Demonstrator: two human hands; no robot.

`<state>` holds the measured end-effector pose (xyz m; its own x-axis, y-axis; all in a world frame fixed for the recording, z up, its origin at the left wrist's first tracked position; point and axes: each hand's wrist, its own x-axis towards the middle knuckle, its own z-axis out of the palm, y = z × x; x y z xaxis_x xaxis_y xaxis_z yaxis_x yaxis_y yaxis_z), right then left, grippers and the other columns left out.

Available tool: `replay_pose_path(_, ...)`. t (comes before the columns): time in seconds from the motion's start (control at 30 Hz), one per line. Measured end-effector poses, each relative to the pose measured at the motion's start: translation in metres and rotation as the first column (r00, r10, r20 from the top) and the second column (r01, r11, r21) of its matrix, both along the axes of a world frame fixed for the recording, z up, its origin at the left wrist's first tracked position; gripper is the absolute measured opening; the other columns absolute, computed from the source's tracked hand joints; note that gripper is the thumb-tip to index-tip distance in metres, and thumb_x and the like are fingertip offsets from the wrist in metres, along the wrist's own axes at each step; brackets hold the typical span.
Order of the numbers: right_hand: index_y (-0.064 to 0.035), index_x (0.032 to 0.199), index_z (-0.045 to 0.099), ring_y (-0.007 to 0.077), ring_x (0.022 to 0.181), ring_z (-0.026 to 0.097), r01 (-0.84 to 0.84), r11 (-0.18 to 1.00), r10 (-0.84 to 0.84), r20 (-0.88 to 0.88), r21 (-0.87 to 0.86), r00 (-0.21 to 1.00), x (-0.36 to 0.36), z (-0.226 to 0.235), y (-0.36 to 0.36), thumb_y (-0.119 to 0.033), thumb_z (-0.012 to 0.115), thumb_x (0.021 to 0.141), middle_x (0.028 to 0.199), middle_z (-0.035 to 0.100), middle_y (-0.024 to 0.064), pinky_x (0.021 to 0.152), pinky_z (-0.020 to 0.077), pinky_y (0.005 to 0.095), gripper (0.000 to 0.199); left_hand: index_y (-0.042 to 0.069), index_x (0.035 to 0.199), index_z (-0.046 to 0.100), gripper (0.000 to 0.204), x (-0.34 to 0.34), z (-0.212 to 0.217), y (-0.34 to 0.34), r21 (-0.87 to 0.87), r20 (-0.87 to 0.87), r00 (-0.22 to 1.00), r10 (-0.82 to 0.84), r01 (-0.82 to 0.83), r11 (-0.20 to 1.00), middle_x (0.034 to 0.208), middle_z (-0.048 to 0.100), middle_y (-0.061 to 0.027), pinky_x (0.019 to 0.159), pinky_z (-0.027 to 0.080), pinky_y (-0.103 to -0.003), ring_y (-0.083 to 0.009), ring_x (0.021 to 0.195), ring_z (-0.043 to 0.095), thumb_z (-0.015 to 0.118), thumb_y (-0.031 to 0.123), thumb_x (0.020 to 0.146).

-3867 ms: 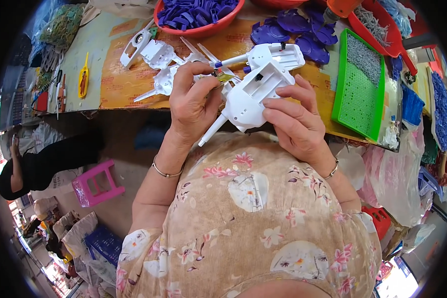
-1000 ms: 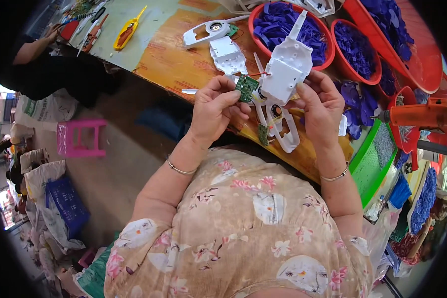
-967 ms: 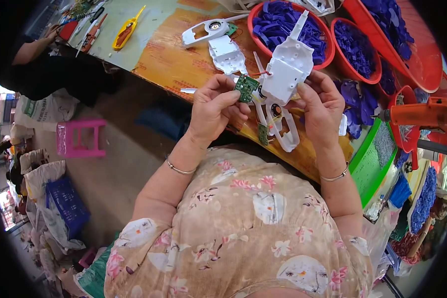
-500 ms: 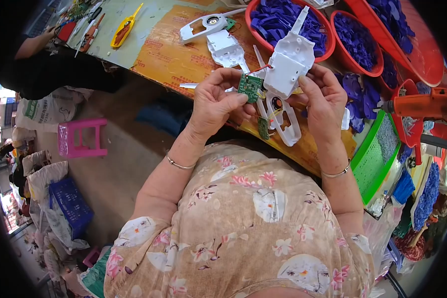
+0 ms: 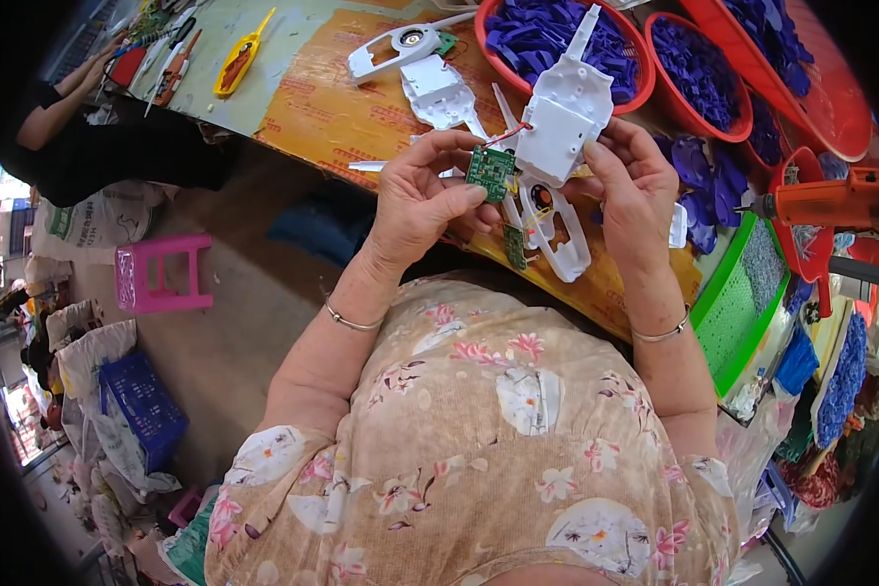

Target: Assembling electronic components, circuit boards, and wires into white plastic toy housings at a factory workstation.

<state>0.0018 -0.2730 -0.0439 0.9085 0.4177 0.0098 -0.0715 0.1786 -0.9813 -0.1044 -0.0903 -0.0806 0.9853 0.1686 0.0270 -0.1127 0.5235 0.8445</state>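
Note:
Between the thumb and fingers of my left hand [image 5: 422,195] is a small green circuit board [image 5: 490,174]. My right hand [image 5: 635,190] grips a white plastic housing [image 5: 562,127] by its right side, its narrow stem pointing away from me. A red wire [image 5: 506,134] runs from the board to the housing. Below them, at the table's near edge, lies a white shell with a looped handle [image 5: 563,256]; another green board [image 5: 515,246] hangs beside it on thin wires. Farther off rest a white housing [image 5: 438,93] and a white handle shell with a round speaker [image 5: 400,47].
Red baskets of purple plastic parts [image 5: 566,44] stand at the back right. Beside my right arm are a green tray [image 5: 718,337] and an orange power screwdriver [image 5: 830,203]. A yellow shell [image 5: 241,61] lies far left, near another person's arm [image 5: 54,122]. A pink stool [image 5: 132,276] stands on the floor.
The board and the white housing stay in my hands almost unmoved, and the view has shifted slightly. At the far left, more of the other person's arms now shows.

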Motion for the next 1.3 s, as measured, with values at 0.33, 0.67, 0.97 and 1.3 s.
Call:
replay_pose_path(0.33, 0.0050, 0.114, 0.055, 0.0141, 0.086, 0.065, -0.014, 1.000, 0.014, -0.005, 0.006, 1.000, 0.003, -0.004, -0.001, -0.005, 0.057, 0.089, 0.102, 0.064, 0.0118, 0.065, 0.0597, 0.0281, 0.027, -0.001, 0.119, 0.051, 0.041, 0.000, 0.000, 0.000, 0.029, 0.005, 1.000, -0.002, 0.002, 1.000, 0.102, 0.061, -0.0132, 0.059, 0.059, -0.026, -0.0188, 0.073, 0.068, 0.061, -0.007, 0.080)
replay_pose_path(0.67, 0.0049, 0.114, 0.055, 0.0141, 0.082, 0.065, 0.007, 1.000, -0.007, 0.013, 0.017, 1.000, -0.002, 0.001, -0.002, -0.004, 0.059, 0.088, 0.101, 0.064, 0.0114, 0.064, 0.0593, 0.0273, 0.028, -0.002, 0.116, 0.051, 0.036, -0.002, 0.001, -0.002, 0.041, 0.008, 1.000, 0.000, 0.000, 0.999, 0.100, 0.061, -0.0130, 0.057, 0.059, -0.025, -0.0184, 0.072, 0.068, 0.059, -0.008, 0.081)
replay_pose_path(0.97, 0.0051, 0.115, 0.054, 0.0131, 0.084, 0.063, 0.038, 0.999, -0.045, 0.203, 0.036, 0.978, -0.004, -0.002, -0.003, -0.001, 0.058, 0.088, 0.100, 0.064, 0.0110, 0.069, 0.0553, 0.0254, 0.028, -0.002, 0.114, 0.050, 0.034, 0.000, 0.000, -0.004, 0.082, 0.000, 1.000, 0.006, -0.006, 0.997, 0.099, 0.060, -0.0126, 0.056, 0.058, -0.025, -0.0178, 0.071, 0.068, 0.058, -0.009, 0.081)
replay_pose_path(1.3, 0.0038, 0.114, 0.054, 0.0128, 0.086, 0.061, 0.110, 0.993, -0.070, 0.537, -0.043, 0.840, -0.013, 0.000, -0.005, 0.008, 0.057, 0.086, 0.105, 0.062, 0.0103, 0.075, 0.0519, 0.0259, 0.029, -0.001, 0.117, 0.044, 0.036, -0.005, 0.014, -0.017, 0.269, -0.092, 0.994, 0.059, -0.032, 0.963, 0.100, 0.059, -0.0111, 0.057, 0.054, -0.022, -0.0143, 0.071, 0.066, 0.058, -0.006, 0.084)
